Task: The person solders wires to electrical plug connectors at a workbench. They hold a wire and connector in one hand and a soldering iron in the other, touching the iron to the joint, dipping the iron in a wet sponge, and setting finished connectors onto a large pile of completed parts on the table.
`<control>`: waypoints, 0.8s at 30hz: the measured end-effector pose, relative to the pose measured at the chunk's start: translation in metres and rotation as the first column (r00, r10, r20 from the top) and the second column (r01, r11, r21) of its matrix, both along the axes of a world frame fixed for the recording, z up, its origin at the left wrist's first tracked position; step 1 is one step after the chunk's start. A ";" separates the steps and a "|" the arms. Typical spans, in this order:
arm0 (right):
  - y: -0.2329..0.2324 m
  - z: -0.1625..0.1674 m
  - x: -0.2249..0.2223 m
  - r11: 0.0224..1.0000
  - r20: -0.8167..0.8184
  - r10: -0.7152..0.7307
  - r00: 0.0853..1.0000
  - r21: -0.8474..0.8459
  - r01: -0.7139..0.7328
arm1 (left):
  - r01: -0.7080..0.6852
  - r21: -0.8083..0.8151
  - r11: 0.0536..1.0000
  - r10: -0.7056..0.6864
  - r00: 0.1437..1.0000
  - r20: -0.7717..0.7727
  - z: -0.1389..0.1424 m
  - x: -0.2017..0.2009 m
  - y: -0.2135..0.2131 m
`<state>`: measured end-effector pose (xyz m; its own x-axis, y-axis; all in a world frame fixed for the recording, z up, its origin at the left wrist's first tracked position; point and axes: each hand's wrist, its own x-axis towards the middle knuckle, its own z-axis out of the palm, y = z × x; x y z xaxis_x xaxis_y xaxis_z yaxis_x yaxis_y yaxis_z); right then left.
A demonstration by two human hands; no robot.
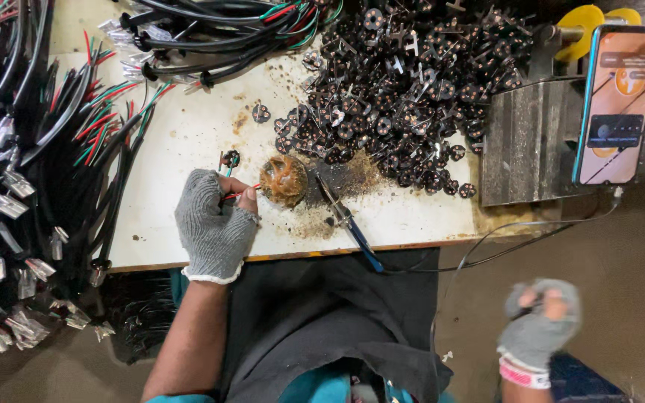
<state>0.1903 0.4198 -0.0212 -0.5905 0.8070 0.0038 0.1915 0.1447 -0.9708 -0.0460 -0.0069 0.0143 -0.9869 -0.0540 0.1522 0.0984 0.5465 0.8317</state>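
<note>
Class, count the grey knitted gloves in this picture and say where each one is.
2: one on the left hand at the white table edge, one on the right hand, blurred, lower right off the table.

Both hands wear fingerless knitted gloves of grey, ribbed yarn that leave the fingertips bare. The glove on the left hand (214, 224) ends at the wrist in a thin white hem, and the forearm above it is uncovered. The glove on the right hand (540, 322) looks blurred; its cuff carries a pink band edged with white. Near the bottom edge, teal cloth shows at the left elbow and at the chest, under a dark charcoal garment spread over the lap.
</note>
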 end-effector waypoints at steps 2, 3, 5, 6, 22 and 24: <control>-0.039 -0.013 0.016 0.974 0.219 0.136 0.966 -0.210 -0.089 | 0.004 0.010 1.000 -0.004 1.000 -0.017 0.002 -0.001 0.000; -0.055 -0.019 0.020 0.916 0.200 0.236 0.951 -0.372 -0.149 | 0.008 0.018 1.000 -0.007 1.000 -0.025 0.002 -0.002 0.000; -0.078 -0.025 0.021 0.829 0.235 0.405 0.884 -0.502 -0.246 | 0.006 -0.015 1.000 -0.007 1.000 -0.025 0.004 -0.003 0.001; -0.084 -0.025 0.017 0.729 0.190 0.552 0.812 -0.583 -0.358 | 0.004 -0.034 0.999 -0.005 1.000 -0.022 0.004 -0.002 0.001; -0.134 0.005 -0.060 0.129 -0.124 0.969 0.212 -0.476 -0.870 | 0.301 -0.188 0.935 -0.329 0.934 -0.138 0.042 0.026 0.025; -0.134 -0.002 -0.054 0.058 -0.200 0.956 0.215 -0.589 -0.806 | 0.668 -0.009 0.744 -0.655 0.727 -0.209 0.048 0.040 0.043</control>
